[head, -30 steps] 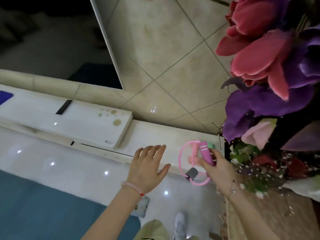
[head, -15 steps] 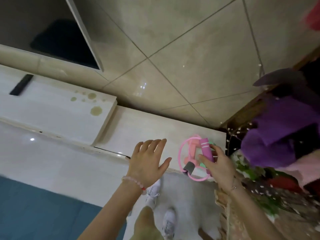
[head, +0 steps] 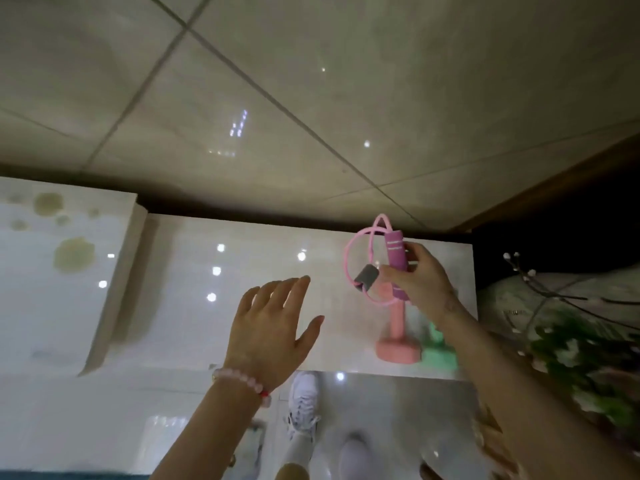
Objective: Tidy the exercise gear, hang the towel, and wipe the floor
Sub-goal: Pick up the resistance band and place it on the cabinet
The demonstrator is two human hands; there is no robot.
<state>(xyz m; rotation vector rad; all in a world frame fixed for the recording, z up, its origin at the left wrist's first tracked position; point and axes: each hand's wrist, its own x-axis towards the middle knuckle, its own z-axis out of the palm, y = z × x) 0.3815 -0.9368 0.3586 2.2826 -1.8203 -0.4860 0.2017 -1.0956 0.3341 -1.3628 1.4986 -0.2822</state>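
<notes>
**Parking the skipping rope beside the dumbbells**

My right hand [head: 423, 286] holds the coiled skipping rope [head: 396, 252]. Thumb and fingers are curled round its magenta handle, with the pink cord looped out to the left and gathered by a grey band. The bundle hangs over the far end of the pink dumbbell [head: 396, 336] and hides that end, so I can't tell if the rope touches it or floats just above. My left hand [head: 273, 329] has hold of nothing. Its fingers are spread and nearly straight, palm down, and it hovers well to the left of the pink dumbbell over the bare white cabinet top [head: 194, 306].

The green dumbbell [head: 439, 355] sits just beside the pink dumbbell on its right, partly hidden by my forearm. Further right of it, off the cabinet's edge, is blurred greenery [head: 585, 358].

I judge the step in hand is laying the rope down with the rest of the gear. To do it well I'd bring the bundle down on the clear patch just left of the pink dumbbell, not on top of it, since the coil could slide off there. I'd lower it flat, handle first. I'd let the loops settle before loosening my grip, so the cord doesn't spring open past the band. My free left hand can press on the coil if it starts to unwind. I'd also watch my forearm near the green dumbbell, because a nudge could send it off the near edge.
</notes>
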